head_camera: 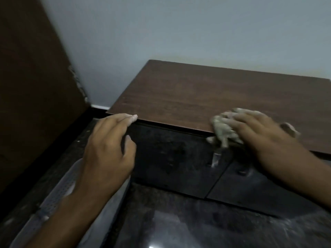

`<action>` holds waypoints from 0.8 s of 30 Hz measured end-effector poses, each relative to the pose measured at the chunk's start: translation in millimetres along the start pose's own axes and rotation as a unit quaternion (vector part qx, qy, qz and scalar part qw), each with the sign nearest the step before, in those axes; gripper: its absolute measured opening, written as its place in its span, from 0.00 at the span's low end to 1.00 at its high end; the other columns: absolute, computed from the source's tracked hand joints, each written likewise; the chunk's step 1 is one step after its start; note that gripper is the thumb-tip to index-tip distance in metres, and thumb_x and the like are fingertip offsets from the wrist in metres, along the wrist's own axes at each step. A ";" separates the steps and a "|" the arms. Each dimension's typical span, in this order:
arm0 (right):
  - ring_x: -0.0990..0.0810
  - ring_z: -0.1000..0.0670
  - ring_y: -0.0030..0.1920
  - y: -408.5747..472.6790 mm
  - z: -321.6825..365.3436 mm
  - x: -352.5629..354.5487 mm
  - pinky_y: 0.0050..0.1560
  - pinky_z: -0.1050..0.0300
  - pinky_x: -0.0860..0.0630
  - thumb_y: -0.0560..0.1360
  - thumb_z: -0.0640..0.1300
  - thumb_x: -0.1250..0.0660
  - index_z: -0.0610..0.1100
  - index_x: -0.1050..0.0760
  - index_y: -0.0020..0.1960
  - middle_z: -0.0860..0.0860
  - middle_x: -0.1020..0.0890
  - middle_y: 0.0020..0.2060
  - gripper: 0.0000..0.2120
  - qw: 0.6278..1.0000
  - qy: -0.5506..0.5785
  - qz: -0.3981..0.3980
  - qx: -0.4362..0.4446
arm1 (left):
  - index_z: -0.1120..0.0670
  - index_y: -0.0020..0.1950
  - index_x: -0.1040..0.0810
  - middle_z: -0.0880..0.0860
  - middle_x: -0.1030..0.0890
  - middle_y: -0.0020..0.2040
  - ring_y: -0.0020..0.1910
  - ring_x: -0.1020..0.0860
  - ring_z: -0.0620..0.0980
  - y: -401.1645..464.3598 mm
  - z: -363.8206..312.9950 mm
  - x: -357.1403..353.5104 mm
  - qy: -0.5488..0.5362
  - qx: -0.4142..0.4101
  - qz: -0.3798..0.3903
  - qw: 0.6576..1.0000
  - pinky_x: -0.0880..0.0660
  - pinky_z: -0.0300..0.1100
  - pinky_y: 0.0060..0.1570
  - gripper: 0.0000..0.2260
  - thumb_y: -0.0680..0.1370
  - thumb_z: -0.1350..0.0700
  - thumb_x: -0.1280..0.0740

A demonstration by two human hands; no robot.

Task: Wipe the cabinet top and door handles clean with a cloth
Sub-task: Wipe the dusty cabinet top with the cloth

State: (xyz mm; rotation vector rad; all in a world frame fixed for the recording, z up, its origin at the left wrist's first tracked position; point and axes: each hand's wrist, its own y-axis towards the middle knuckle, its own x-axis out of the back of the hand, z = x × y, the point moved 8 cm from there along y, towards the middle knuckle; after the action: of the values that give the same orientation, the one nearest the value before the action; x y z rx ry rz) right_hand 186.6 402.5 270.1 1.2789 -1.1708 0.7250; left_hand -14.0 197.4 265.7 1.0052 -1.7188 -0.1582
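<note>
Plainly, writing: no brand, label or lettering can be read on anything — the view is dim and blurred.
Cloth (223, 129): pale and bunched, on the front edge of the cabinet top (206, 93), a corner hanging over the dark doors (172, 158).
Right hand (258, 133): laid flat over the cloth, fingers spread, pressing it down.
Left hand (109, 149): fingers loosely extended, tips touching the top's front left corner.
Handle (215, 159): metal, just below the cloth.
Open room: bare wood behind both hands, back to the grey wall (179, 29).
</note>
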 end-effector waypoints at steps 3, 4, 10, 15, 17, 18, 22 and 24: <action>0.26 0.35 0.67 74.9 65.8 -24.2 0.65 0.36 0.27 0.77 0.43 0.47 0.39 0.27 0.70 0.40 0.23 0.66 0.24 0.998 0.010 -0.010 0.066 | 0.58 0.67 0.23 0.53 0.22 0.62 0.63 0.26 0.51 -5.7 8.8 5.9 0.003 0.036 0.000 0.999 0.38 0.31 0.67 0.23 0.72 0.63 0.40; 0.25 0.35 0.66 93.8 83.5 -27.1 0.64 0.34 0.27 0.77 0.43 0.49 0.39 0.27 0.69 0.40 0.23 0.66 0.25 0.997 0.032 0.017 0.064 | 0.58 0.67 0.23 0.53 0.22 0.62 0.63 0.27 0.51 -7.7 8.7 8.4 0.008 0.040 0.001 0.999 0.38 0.32 0.67 0.23 0.72 0.63 0.40; 0.33 0.38 0.73 167.0 154.2 -42.5 0.70 0.34 0.34 0.81 0.44 0.52 0.42 0.33 0.73 0.42 0.30 0.72 0.22 0.994 0.035 0.030 0.100 | 0.58 0.67 0.24 0.52 0.23 0.61 0.62 0.28 0.48 -9.2 19.9 36.5 0.036 0.078 -0.032 0.996 0.40 0.25 0.64 0.23 0.72 0.62 0.40; 0.36 0.38 0.75 197.2 188.1 -47.3 0.72 0.33 0.36 0.84 0.43 0.50 0.42 0.37 0.74 0.41 0.32 0.72 0.20 0.994 0.000 0.032 0.105 | 0.59 0.66 0.23 0.54 0.22 0.62 0.63 0.28 0.49 -15.7 25.3 46.7 0.061 0.096 -0.019 0.993 0.44 0.22 0.64 0.22 0.73 0.68 0.36; 0.35 0.38 0.74 185.5 177.8 -46.9 0.70 0.34 0.34 0.83 0.43 0.51 0.42 0.37 0.75 0.41 0.31 0.73 0.21 0.992 0.015 0.034 0.124 | 0.59 0.66 0.23 0.53 0.22 0.61 0.63 0.27 0.50 -16.2 21.0 49.8 0.062 0.088 -0.012 0.994 0.44 0.22 0.64 0.21 0.73 0.68 0.35; 0.34 0.38 0.73 174.5 166.9 -44.3 0.69 0.35 0.32 0.82 0.44 0.52 0.42 0.35 0.74 0.41 0.30 0.72 0.22 0.989 0.030 0.031 0.138 | 0.59 0.66 0.23 0.53 0.22 0.61 0.62 0.26 0.50 -15.7 16.7 50.3 0.061 0.074 -0.011 0.995 0.42 0.23 0.64 0.21 0.73 0.67 0.36; 0.35 0.43 0.76 105.5 92.4 -30.1 0.72 0.40 0.33 0.81 0.46 0.54 0.45 0.35 0.76 0.46 0.31 0.75 0.25 0.989 0.069 0.025 0.129 | 0.58 0.64 0.21 0.52 0.21 0.59 0.61 0.25 0.50 -11.9 -7.4 40.8 0.023 0.029 0.004 0.999 0.34 0.34 0.65 0.21 0.72 0.64 0.39; 0.37 0.46 0.77 59.0 47.7 -20.0 0.74 0.42 0.34 0.82 0.45 0.49 0.49 0.38 0.78 0.50 0.33 0.76 0.24 0.993 0.054 0.028 0.104 | 0.58 0.65 0.22 0.52 0.21 0.60 0.61 0.26 0.49 -12.1 -21.9 25.9 0.005 0.006 0.014 1.000 0.33 0.35 0.65 0.21 0.72 0.65 0.38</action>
State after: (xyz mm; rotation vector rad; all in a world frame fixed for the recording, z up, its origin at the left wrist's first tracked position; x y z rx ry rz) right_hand 114.3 372.2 265.9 1.3647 -1.0662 0.9662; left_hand 9.5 180.0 286.7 0.9878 -1.7267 -0.1251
